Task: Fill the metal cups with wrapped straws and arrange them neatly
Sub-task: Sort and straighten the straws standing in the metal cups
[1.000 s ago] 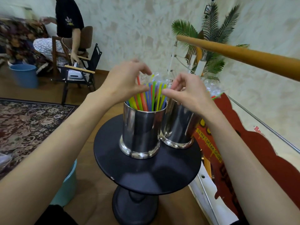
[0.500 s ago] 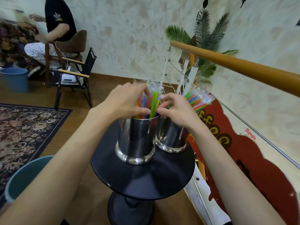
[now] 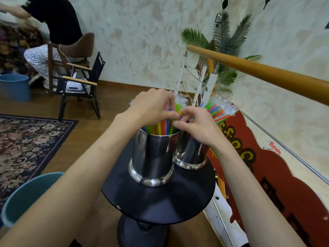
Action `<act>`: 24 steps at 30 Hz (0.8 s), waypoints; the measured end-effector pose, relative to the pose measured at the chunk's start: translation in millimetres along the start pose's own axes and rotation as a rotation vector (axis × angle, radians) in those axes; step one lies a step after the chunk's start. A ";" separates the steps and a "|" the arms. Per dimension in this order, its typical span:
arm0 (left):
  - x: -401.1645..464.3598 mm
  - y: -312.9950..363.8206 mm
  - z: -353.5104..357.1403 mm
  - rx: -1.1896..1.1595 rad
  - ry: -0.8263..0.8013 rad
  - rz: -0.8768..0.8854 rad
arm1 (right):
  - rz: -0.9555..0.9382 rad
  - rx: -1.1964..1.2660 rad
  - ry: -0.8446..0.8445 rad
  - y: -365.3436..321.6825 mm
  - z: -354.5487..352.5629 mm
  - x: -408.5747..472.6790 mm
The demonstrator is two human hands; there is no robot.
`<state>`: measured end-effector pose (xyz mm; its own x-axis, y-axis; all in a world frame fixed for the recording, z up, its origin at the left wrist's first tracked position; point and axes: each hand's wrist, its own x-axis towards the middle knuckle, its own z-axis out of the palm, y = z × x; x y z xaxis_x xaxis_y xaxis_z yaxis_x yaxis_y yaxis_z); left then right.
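Head camera, looking down over my forearms. A round black pedestal table point(image 3: 160, 198) fills the centre. Two polished metal cups stand on it, touching or nearly so: the near cup point(image 3: 152, 157) at centre, the far cup point(image 3: 191, 154) at its 2 o'clock.

A second ago my hands sat apart, one over each side of the near cup's bundle. Now they have closed in and met above it. My left hand point(image 3: 153, 106) has its fingers curled down, pinching the tops of the wrapped straws point(image 3: 160, 124) in the near cup. My right hand point(image 3: 197, 123) curls in from 3 o'clock, thumb and forefinger pinching the same bundle; its palm hides the far cup's mouth. I judge this to be tidying, not filling: both cups already look full, and I am gathering stray tips into one cluster.

The near cup's straws, in green, orange, blue and yellow, stand close to upright, long axis vertical, clear wrapper ends pointing up toward 12 o'clock. The far cup's straws point(image 3: 219, 111) lean, long axis tilted, tips fanning toward 2 o'clock; they probably need straightening next.

Around this: a wooden handrail point(image 3: 267, 75) crossing at 2 o'clock, a palm plant point(image 3: 222, 41) at 1 o'clock, a teal bucket point(image 3: 23, 198) at 8 o'clock, a patterned rug point(image 3: 26, 139) at 9 o'clock, a folding chair point(image 3: 83, 82) and a seated person point(image 3: 53, 20) at 10 o'clock.
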<state>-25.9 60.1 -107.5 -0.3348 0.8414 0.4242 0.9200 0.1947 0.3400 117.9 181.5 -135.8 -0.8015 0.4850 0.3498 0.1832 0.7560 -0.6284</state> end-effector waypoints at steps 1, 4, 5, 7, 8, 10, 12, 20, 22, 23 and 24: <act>0.7 -2.3 -1.4 -0.015 -0.011 -0.007 | 0.003 -0.003 -0.003 -0.6 -0.1 0.6; -1.2 -9.8 -0.1 -0.043 0.019 -0.020 | 0.012 -0.028 0.022 -1.2 3.0 2.6; -2.5 -11.3 0.5 -0.050 0.022 -0.024 | 0.012 -0.022 0.031 -1.3 4.5 2.5; -4.4 -12.0 0.1 -0.078 0.009 -0.022 | 0.004 -0.005 0.041 -2.3 7.4 2.5; -5.0 -11.7 -0.6 -0.099 0.001 -0.019 | 0.002 0.004 0.038 -2.7 8.7 1.9; -6.0 -11.4 -2.1 -0.152 0.007 -0.004 | -0.012 0.037 0.047 -4.2 10.9 1.2; -7.8 -12.0 -4.5 -0.256 0.033 0.023 | -0.037 0.094 0.089 -6.9 10.7 1.0; -13.0 -18.5 -17.9 -0.461 0.077 0.092 | -0.050 0.277 0.379 -20.6 7.5 1.0; -13.4 -21.4 -19.3 -0.487 0.048 0.088 | -0.046 0.275 0.391 -23.0 11.1 0.7; -13.7 -22.5 -20.0 -0.492 0.038 0.089 | -0.044 0.270 0.383 -23.9 12.8 0.5; -14.0 -23.2 -20.4 -0.497 0.029 0.089 | -0.041 0.263 0.367 -24.3 14.4 0.2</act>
<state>-46.8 33.5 -104.2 -0.2711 0.8281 0.4907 0.7397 -0.1470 0.6567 105.1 156.9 -130.5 -0.5418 0.6167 0.5711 -0.0331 0.6633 -0.7476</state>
